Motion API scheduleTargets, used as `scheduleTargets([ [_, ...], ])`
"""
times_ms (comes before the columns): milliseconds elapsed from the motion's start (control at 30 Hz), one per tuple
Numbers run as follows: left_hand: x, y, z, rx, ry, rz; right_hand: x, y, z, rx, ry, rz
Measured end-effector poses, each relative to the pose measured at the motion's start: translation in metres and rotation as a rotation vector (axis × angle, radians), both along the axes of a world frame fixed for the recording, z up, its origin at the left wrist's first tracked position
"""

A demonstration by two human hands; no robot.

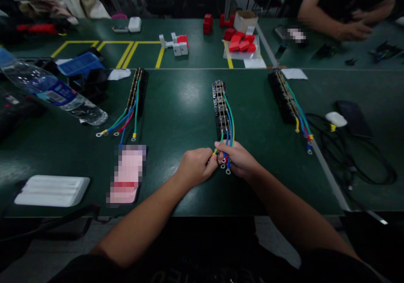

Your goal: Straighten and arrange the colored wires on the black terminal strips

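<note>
While black terminal-block strip (221,110) lies just beyond our right hand (239,158), which holds lug-tipped wire bundle (232,130), our left hand (199,165) pinches green wire (221,137) at yellow-sleeved end.

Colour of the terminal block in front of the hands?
The terminal block is black, with gold-toned strips along its top; seen best in the head view.

The table (186,118) was dark green, with yellow tape lines (160,55) forming outlined boxes. The middle terminal block (222,105) was black crossed by brass-gold strips, its wires (232,116) green, blue and red, with silvery ring ends (228,172). The left block (144,89) and right block (277,90) were black too. The clear bottle (27,78) wore a blue label; the plastic pieces (243,44) were bright red, the flat case (52,190) white.
</note>
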State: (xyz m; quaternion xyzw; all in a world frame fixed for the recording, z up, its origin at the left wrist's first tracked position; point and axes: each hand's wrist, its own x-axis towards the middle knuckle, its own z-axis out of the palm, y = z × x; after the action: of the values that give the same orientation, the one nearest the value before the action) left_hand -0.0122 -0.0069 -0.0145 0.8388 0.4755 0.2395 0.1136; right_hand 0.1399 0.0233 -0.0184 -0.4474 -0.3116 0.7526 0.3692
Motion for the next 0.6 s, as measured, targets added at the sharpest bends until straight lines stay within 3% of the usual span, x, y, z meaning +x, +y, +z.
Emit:
scheduleTargets([
  [333,0.0004,0.0019,-0.0059,0.062,-0.015,-0.022,0.0003,-0.0003,-0.0004,0.017,0.002,0.004],
  [600,0.0009,0.0020,-0.0021,-0.015,-0.024,-0.016,0.0002,0.0007,-0.0003,0.016,-0.010,0.014],
])
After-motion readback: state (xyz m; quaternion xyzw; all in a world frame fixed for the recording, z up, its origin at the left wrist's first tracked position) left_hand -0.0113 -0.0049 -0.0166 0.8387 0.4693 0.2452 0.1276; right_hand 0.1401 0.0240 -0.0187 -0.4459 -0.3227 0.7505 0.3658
